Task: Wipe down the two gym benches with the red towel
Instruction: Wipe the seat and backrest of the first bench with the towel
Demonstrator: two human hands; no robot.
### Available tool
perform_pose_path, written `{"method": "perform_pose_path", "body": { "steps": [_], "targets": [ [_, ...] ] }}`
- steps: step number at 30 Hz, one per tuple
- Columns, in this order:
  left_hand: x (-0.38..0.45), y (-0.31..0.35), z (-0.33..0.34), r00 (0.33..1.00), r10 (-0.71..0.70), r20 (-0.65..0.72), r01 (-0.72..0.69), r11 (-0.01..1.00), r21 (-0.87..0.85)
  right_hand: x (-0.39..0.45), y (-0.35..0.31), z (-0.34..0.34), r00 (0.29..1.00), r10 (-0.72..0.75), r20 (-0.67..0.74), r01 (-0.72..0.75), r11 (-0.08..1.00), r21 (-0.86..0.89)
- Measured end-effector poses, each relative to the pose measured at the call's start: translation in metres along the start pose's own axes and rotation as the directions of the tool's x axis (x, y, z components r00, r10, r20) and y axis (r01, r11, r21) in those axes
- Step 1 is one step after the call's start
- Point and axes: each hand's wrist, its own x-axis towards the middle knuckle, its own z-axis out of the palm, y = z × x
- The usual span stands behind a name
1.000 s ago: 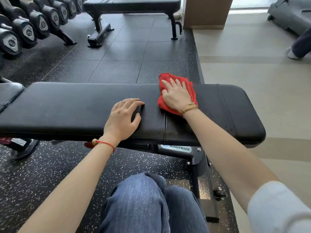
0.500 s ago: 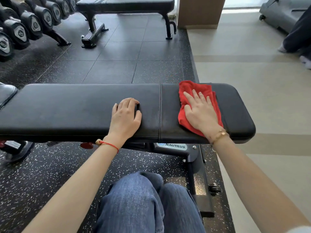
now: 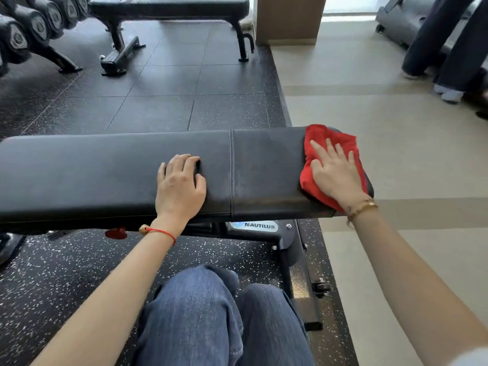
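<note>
Right hand (image 3: pixel 336 175) flat, fingers spread, pressing red towel (image 3: pixel 314 180) onto near bench (image 3: pixel 105 175) tabletop's right end. Left hand (image 3: pixel 179 187) resting loose mid-tabletop, gripping nothing. Second bench (image 3: pixel 171 7) far off.

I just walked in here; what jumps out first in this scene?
The red towel, bright against the black near bench, pressed flat at its right end under the right hand. The left hand rests bare mid-bench. A second bench stands beyond, beside a dumbbell rack.
</note>
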Motion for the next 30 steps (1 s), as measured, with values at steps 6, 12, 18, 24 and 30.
{"method": "perform_pose_path", "body": {
  "steps": [6, 12, 18, 24, 30],
  "targets": [
    [0.001, 0.001, -0.002, 1.0, 0.0, -0.002, 0.0, 1.0, -0.014, -0.05, -0.017, 0.013, 0.971, -0.23, -0.062, 0.232, 0.972, 0.039],
    [0.0, 0.004, -0.004, 1.0, -0.003, 0.006, 0.003, 1.0, -0.009, 0.006, -0.01, 0.005, 0.995, -0.1, 0.023, 0.1, 0.994, 0.037],
    [0.002, 0.005, -0.006, 1.0, -0.004, 0.008, 0.004, 1.0, -0.027, 0.068, -0.098, 0.017, 0.962, -0.246, 0.121, 0.24, 0.969, 0.067],
    [0.002, 0.001, -0.005, 1.0, 0.006, -0.001, -0.006, 0.999, -0.042, 0.003, -0.134, 0.032, 0.835, -0.544, 0.085, 0.534, 0.838, 0.114],
    [0.001, -0.001, -0.001, 1.0, 0.018, 0.007, -0.018, 0.999, -0.038, 0.011, -0.075, 0.021, 0.895, -0.441, 0.066, 0.433, 0.896, 0.102]
  ]
}}
